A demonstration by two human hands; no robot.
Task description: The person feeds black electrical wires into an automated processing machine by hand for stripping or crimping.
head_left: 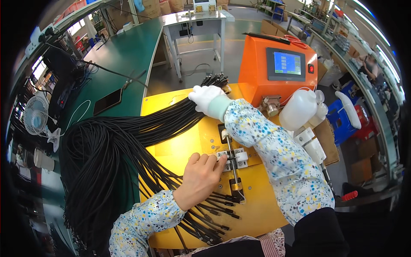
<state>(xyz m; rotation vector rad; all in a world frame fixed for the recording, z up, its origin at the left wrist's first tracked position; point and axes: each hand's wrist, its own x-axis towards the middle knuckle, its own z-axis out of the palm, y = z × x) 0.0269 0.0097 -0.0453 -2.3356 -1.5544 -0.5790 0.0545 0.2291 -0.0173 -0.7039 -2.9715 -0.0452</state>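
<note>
Head view: right hand (208,100) curled over cables (165,121), left hand (198,180) half-curled at fixture (242,157).

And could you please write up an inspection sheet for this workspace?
Surface: yellow board, beside a green table.
Job's things: black cables; a metal rod by white blocks; an orange machine, its screen lit.
Clutter: phone on the green table; white bottle near the machine.
Grips: left grip, bare, fingertips at the white blocks; right grip, white-gloved, over the upper cables. How firmly either holds cannot be told.
Cables: black ones heaped on the green table, one bunch running under the glove, others fanning below the bare hand.
Surroundings: white table ahead, blue bin to the right.
</note>
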